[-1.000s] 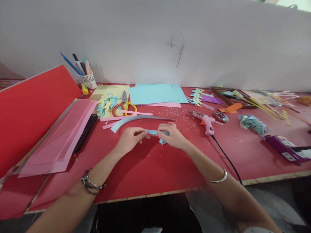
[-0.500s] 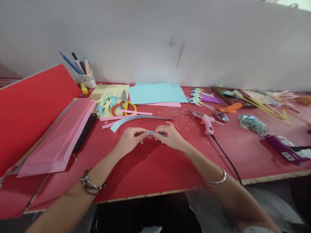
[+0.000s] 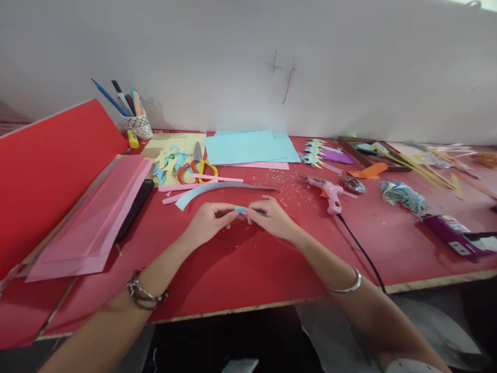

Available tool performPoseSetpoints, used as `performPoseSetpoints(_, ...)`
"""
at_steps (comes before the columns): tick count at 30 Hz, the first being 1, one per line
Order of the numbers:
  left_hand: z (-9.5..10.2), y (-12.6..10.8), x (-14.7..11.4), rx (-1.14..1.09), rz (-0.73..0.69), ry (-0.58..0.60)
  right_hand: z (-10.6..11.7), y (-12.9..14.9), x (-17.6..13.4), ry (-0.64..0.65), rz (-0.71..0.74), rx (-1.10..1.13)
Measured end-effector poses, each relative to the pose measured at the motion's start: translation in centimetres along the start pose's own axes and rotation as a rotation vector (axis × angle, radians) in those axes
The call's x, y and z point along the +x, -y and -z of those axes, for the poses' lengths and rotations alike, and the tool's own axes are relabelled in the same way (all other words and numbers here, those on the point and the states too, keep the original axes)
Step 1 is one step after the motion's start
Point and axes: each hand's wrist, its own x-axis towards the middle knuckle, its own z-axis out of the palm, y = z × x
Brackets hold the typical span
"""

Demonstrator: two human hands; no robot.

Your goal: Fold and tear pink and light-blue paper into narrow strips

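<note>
A short light-blue paper strip (image 3: 240,209) is pinched between my two hands, above the near middle of the red table. My left hand (image 3: 207,223) grips its left end between thumb and fingers. At the other end, my right hand (image 3: 272,216) holds it the same way; the fingers cover part of the strip. Just beyond my hands lies a long curved pale-blue paper strip (image 3: 198,191). Several pink paper strips (image 3: 217,178) rest behind it, beside scissors (image 3: 199,165) with red and yellow handles.
A pink glue gun (image 3: 330,194) with a black cord lies to the right, near a purple power strip (image 3: 458,235). Pink sheets (image 3: 89,223) are stacked at left beside a red board (image 3: 50,171). Blue sheets (image 3: 248,147) lie against the wall, and a pen cup (image 3: 139,125) stands behind.
Slightly more of the blue strip shows between my fingertips, which have parted a little. The view has tilted slightly. Both hands keep hold of the strip.
</note>
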Motion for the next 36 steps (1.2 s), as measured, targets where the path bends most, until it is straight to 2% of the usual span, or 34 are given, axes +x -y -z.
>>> performPoseSetpoints(13,0.2,0.7,0.2,0.006,-0.004,-0.033,0.4,0.3,-0.1,0.023,-0.031,0.016)
performPoseSetpoints(16,0.7,0.6,0.4,0.023,0.008,-0.089,0.7,-0.1,0.1,0.003,-0.026,0.010)
performPoseSetpoints(21,1.9,0.6,0.7,0.062,0.067,-0.257,1.4,-1.3,0.5,-0.030,-0.013,0.036)
performPoseSetpoints(29,2.9,1.0,1.0,0.085,0.122,-0.421,1.9,-2.9,0.8,-0.247,0.029,0.134)
performPoseSetpoints(36,2.6,0.9,1.1,0.025,0.156,-0.456,1.5,-3.3,1.1,-0.398,-0.049,0.408)
